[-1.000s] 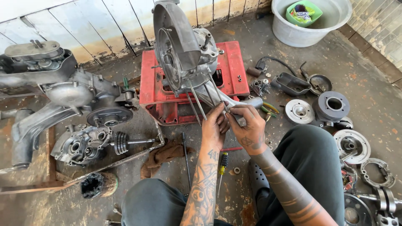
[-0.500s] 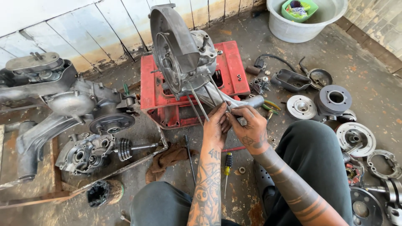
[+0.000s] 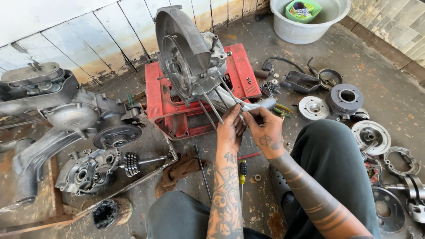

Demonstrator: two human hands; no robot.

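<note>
A grey metal engine casing (image 3: 186, 53) stands upright on a red crate (image 3: 159, 99), with several long steel studs (image 3: 208, 102) sticking out toward me. My left hand (image 3: 230, 130) and my right hand (image 3: 265, 130) are together at the near ends of those studs, fingers pinched around them. Whether the fingers also hold a small part is hidden. A silver tube (image 3: 263, 104) lies just behind my right hand.
A second engine block (image 3: 66, 110) and a geared casing (image 3: 90, 170) lie at left. Round engine parts (image 3: 347, 97) are strewn at right. A screwdriver (image 3: 242, 170), a brown rag (image 3: 177, 170) and a thin rod (image 3: 202, 170) lie near my knees. A grey basin (image 3: 305, 26) stands behind.
My view has shifted slightly; the hands stay on the stud ends, with the fingers having worked a little along them.
</note>
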